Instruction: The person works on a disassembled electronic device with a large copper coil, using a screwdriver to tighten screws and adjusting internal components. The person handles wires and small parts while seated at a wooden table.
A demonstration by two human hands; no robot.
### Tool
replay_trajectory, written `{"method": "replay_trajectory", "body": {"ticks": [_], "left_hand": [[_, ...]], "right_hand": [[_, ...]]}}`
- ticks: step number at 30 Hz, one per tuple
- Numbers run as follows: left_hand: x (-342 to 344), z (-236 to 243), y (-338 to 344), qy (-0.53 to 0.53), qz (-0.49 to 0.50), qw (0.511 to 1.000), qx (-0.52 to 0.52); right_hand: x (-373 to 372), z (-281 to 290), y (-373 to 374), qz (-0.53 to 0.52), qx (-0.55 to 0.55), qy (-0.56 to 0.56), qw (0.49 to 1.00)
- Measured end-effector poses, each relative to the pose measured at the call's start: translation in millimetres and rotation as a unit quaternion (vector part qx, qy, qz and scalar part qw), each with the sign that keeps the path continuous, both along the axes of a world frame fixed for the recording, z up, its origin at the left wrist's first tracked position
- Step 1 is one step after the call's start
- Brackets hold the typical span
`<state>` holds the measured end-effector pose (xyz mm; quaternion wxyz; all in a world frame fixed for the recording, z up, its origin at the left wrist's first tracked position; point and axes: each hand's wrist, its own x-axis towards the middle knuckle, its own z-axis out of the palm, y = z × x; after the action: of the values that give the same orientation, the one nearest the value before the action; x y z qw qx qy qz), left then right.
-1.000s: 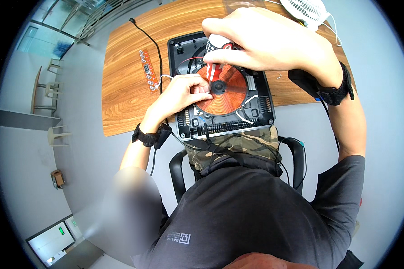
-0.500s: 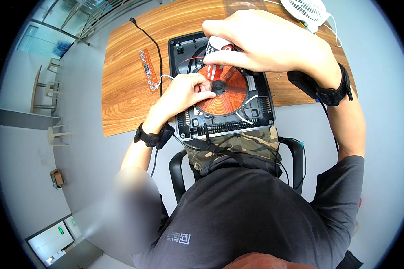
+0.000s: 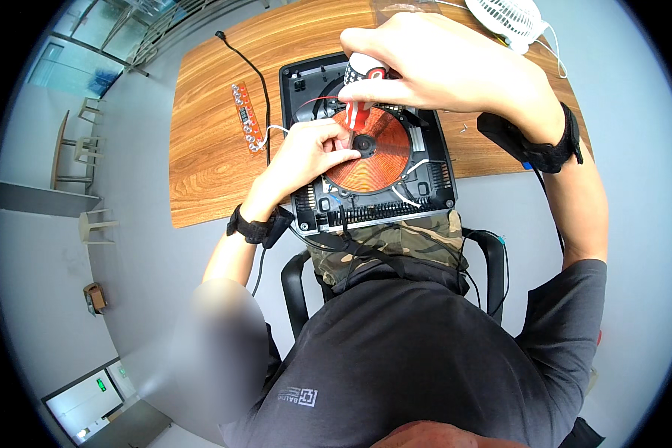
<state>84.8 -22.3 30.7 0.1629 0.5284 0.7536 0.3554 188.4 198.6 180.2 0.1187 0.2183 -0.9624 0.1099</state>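
An opened induction cooker (image 3: 430, 196) with a round copper coil (image 3: 384, 160) rests at the near table edge, by my lap. My right hand (image 3: 433, 63) is wrapped round the handle of a red, black and white screwdriver (image 3: 358, 112) pointing down at the coil. Beside the coil's dark centre, my left hand (image 3: 313, 151) is closed in a pinch at the screwdriver's lower end. Whether its fingers grip the shaft or something small there, I cannot make out. White wires (image 3: 407, 196) lie along the cooker's near side.
An orange circuit strip (image 3: 248, 116) lies left of the cooker on the wooden table (image 3: 209, 175), near a black power cord (image 3: 255, 66). A white fan (image 3: 509, 19) stands at the far right. Small screws (image 3: 464, 128) lie right of the cooker.
My right hand and the screwdriver's handle have shifted very slightly, tilting a little to the right. My left hand stays pinched in nearly the same place.
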Motion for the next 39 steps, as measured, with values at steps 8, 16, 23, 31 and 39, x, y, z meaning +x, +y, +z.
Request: {"method": "replay_trajectory", "body": {"ticks": [8,16,23,31,39], "left_hand": [[2,-1,-1,-0.003,-0.005,1.0,-0.003],[3,2,-7,-0.012,-0.034,0.999,0.002],[2,-3,-10,-0.01,-0.04,0.999,0.005],[3,17,-15,-0.06,-0.047,0.996,-0.046],[-11,10,-35,0.06,-0.108,0.986,-0.116]], "right_hand": [[-1,1,-4,0.025,-0.015,-0.017,0.999],[-2,0,-8,0.039,-0.027,-0.007,0.999],[0,-2,-8,0.042,-0.015,0.01,0.999],[3,-3,-5,0.035,-0.004,-0.003,0.999],[7,-2,-7,0.038,-0.015,-0.021,0.999]]}}
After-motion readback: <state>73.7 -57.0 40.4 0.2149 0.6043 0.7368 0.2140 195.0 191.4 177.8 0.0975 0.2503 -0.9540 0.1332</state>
